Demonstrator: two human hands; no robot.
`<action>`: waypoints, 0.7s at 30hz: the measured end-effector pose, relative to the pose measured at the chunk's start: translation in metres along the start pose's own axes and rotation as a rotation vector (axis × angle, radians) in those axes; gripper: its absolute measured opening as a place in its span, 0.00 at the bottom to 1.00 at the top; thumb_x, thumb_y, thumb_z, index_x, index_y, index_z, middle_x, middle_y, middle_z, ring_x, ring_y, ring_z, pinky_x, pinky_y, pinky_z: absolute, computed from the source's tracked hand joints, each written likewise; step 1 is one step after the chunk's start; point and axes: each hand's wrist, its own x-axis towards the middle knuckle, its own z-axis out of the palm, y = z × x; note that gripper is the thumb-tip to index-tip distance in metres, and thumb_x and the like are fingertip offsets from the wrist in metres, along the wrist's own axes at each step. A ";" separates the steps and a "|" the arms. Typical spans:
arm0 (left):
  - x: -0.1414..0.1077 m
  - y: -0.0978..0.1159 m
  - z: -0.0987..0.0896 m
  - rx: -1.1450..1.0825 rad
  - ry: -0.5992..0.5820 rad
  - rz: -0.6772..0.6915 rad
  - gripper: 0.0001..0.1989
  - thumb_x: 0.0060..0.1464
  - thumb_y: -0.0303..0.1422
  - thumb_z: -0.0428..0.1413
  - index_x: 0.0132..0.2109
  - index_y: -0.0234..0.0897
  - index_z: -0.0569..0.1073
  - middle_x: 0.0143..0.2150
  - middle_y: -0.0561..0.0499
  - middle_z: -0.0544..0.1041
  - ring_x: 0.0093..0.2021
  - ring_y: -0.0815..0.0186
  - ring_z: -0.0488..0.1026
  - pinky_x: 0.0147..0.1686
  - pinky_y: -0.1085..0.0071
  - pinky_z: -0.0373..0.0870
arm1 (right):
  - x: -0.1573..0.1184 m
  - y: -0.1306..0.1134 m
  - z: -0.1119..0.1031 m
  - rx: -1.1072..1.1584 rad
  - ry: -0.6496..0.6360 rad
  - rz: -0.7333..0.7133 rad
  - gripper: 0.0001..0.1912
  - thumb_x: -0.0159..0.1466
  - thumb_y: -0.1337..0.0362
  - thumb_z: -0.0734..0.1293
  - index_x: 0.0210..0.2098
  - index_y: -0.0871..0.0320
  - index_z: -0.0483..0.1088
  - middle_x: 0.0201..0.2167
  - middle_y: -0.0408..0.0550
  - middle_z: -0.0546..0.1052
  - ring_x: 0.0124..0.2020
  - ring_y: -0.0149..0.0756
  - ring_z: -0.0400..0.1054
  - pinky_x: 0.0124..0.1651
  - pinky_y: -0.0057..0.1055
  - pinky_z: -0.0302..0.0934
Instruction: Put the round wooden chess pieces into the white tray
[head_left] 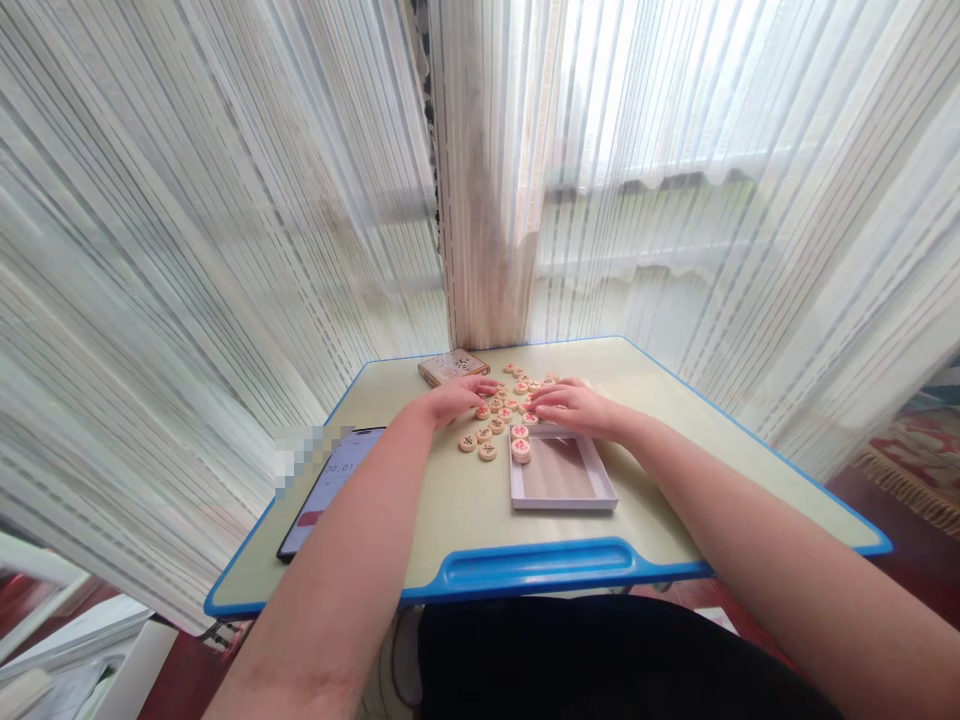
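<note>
Red-and-black-lettered wooden discs [484, 435], hands [517, 400] apart, phone [330, 490] partly reading "00:01"

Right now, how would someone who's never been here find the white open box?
Find the pale green table with the blue edge, then the long blue groove along its near side. Just beyond the groove sits a shallow, open white box. Unlike the flat brown patterned box near the far edge, it shows its inside.
</note>
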 end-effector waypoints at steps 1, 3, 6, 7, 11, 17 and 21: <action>-0.001 0.001 0.001 -0.002 0.002 -0.005 0.30 0.41 0.17 0.49 0.54 0.37 0.68 0.55 0.44 0.69 0.55 0.64 0.66 0.50 0.70 0.66 | 0.000 0.000 0.000 -0.003 0.004 0.006 0.22 0.63 0.52 0.54 0.43 0.51 0.76 0.52 0.44 0.72 0.58 0.42 0.58 0.62 0.42 0.44; -0.002 0.004 0.002 -0.014 0.001 -0.014 0.31 0.40 0.16 0.48 0.54 0.37 0.68 0.56 0.44 0.68 0.56 0.64 0.65 0.50 0.70 0.67 | 0.001 0.000 0.000 -0.013 0.014 0.011 0.22 0.62 0.52 0.55 0.42 0.51 0.76 0.52 0.44 0.73 0.58 0.42 0.59 0.62 0.41 0.44; -0.002 0.004 0.001 -0.018 -0.009 -0.024 0.32 0.39 0.15 0.48 0.54 0.37 0.67 0.57 0.44 0.68 0.56 0.64 0.65 0.49 0.71 0.68 | 0.000 -0.001 0.000 -0.020 0.027 0.005 0.21 0.62 0.52 0.55 0.41 0.51 0.77 0.50 0.45 0.74 0.57 0.42 0.60 0.62 0.41 0.45; -0.002 0.004 0.001 -0.016 -0.017 -0.021 0.33 0.38 0.16 0.49 0.54 0.37 0.67 0.57 0.44 0.68 0.56 0.64 0.65 0.48 0.71 0.68 | 0.000 -0.001 -0.001 -0.021 0.033 0.006 0.21 0.62 0.52 0.55 0.40 0.51 0.77 0.49 0.45 0.75 0.57 0.42 0.60 0.62 0.41 0.45; -0.001 0.000 -0.001 0.007 -0.045 0.006 0.32 0.38 0.18 0.52 0.55 0.37 0.66 0.57 0.43 0.67 0.55 0.63 0.66 0.49 0.70 0.67 | -0.001 -0.001 -0.001 -0.037 0.068 0.028 0.21 0.61 0.52 0.56 0.37 0.53 0.77 0.47 0.47 0.75 0.55 0.43 0.62 0.60 0.40 0.47; 0.001 0.000 0.006 0.111 0.039 0.004 0.25 0.43 0.27 0.56 0.52 0.37 0.69 0.56 0.44 0.68 0.52 0.63 0.68 0.49 0.69 0.66 | 0.004 0.010 0.003 -0.103 0.154 0.063 0.18 0.62 0.57 0.56 0.38 0.54 0.76 0.47 0.47 0.75 0.53 0.41 0.63 0.59 0.40 0.49; 0.000 0.003 0.013 0.241 0.060 -0.027 0.27 0.42 0.30 0.57 0.53 0.41 0.69 0.52 0.46 0.71 0.47 0.63 0.71 0.43 0.70 0.69 | 0.006 0.028 0.002 -0.189 0.265 0.261 0.19 0.62 0.63 0.55 0.44 0.58 0.73 0.51 0.52 0.72 0.53 0.40 0.63 0.59 0.38 0.49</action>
